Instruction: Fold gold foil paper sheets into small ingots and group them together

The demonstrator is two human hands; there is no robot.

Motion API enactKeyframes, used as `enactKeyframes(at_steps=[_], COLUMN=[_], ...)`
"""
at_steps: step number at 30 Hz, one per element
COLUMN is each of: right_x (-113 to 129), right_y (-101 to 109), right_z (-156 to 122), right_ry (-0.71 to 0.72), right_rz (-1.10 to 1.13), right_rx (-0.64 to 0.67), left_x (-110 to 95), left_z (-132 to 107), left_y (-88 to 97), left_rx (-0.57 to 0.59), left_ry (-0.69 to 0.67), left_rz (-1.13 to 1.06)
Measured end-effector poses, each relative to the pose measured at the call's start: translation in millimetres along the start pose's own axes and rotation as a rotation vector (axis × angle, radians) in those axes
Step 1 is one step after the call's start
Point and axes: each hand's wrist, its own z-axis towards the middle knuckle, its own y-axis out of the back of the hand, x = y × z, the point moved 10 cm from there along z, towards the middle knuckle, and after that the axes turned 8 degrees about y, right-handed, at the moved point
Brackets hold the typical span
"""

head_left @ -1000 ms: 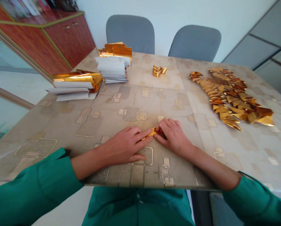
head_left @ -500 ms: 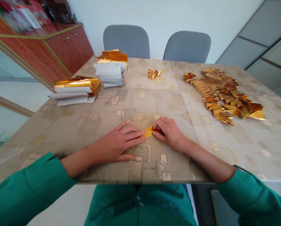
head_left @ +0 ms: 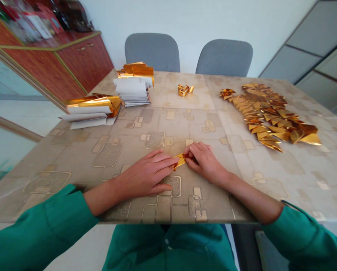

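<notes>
As a small folded gold foil strip (head_left: 180, 160) lies on a beige patterned tabletop (head_left: 298, 177), a person's curled right hand (head_left: 205, 163) pinches its right end while the flat, open left hand (head_left: 147, 175) rests against its left tip.

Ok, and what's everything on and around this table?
Folded foil piece: one, gold, under the fingertips of both hands.
Stacks of paper strips and foil: two, white and gold, far left of the table.
Small foil cluster: one, gold, far middle of the table.
Foil triangles: many, gold, heaped on the right.
Patterned table: one, beige, under all these.
Chairs: two, grey, beyond the table.
Cabinet: one, reddish-brown, far left.
Left hand: one, on the table.
Right hand: one, on the table.
Sleeves: two, green, at the near edge.
</notes>
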Motion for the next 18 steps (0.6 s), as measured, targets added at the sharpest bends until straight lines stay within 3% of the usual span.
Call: enactKeyframes(at_steps=[7, 13, 18], right_x=[-1.9, -9.2, -9.1], right_y=[1.9, 6.0, 6.9], right_z=[0.8, 4.1, 1.4], right_ry=[0.010, -0.017, -0.010], right_rz=[-0.007, 0.360, 0.154], right_rx=[-0.010, 0.044, -0.044], left_x=[2.0, 8.9, 9.1], left_z=[11.9, 4.2, 2.0], left_y=[-3.0, -14.0, -16.0], left_rx=[0.025, 0.059, 0.046], left_ry=[0.018, 0.052, 0.041], left_rz=[-0.003, -0.017, 0.015])
